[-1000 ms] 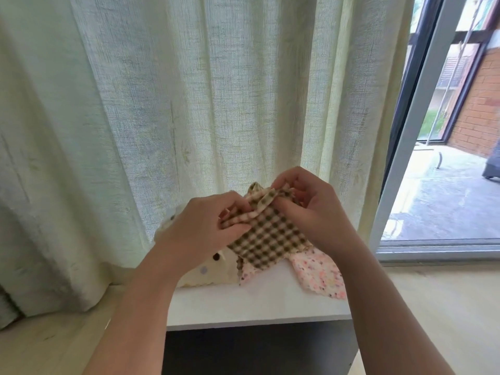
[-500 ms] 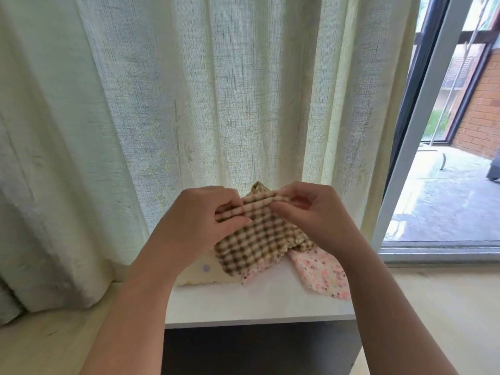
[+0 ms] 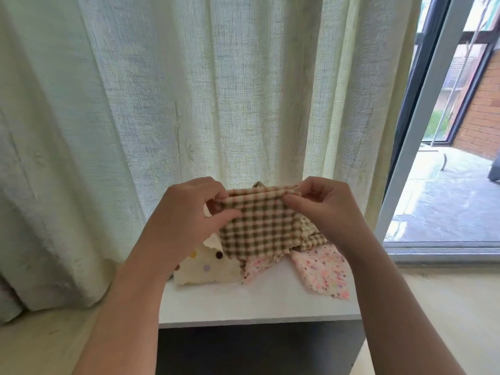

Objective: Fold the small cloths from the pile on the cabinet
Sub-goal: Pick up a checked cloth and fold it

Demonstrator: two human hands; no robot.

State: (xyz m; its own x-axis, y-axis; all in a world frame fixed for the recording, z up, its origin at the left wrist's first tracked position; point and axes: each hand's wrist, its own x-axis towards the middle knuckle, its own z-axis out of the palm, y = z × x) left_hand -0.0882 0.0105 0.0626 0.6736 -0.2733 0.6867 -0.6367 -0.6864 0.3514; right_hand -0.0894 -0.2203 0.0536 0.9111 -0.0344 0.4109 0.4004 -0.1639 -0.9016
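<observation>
A brown-and-cream checked cloth [image 3: 259, 228] hangs in the air above the white cabinet top [image 3: 259, 301]. My left hand [image 3: 186, 212] pinches its upper left corner and my right hand [image 3: 324, 207] pinches its upper right corner, so the top edge is stretched between them. Under it on the cabinet lies the pile: a cream cloth with coloured dots [image 3: 205, 266] on the left and a pink speckled cloth [image 3: 322, 272] on the right. Part of the pile is hidden behind the checked cloth.
A pale sheer curtain [image 3: 216, 90] hangs right behind the cabinet. To the right stands a sliding glass door frame [image 3: 422, 117] with a patio outside. Light wooden floor [image 3: 446, 307] lies on both sides, and the cabinet's front is dark below the top.
My hands have moved apart along the checked cloth's top edge, spreading it from a bunched state into a flat hanging sheet.
</observation>
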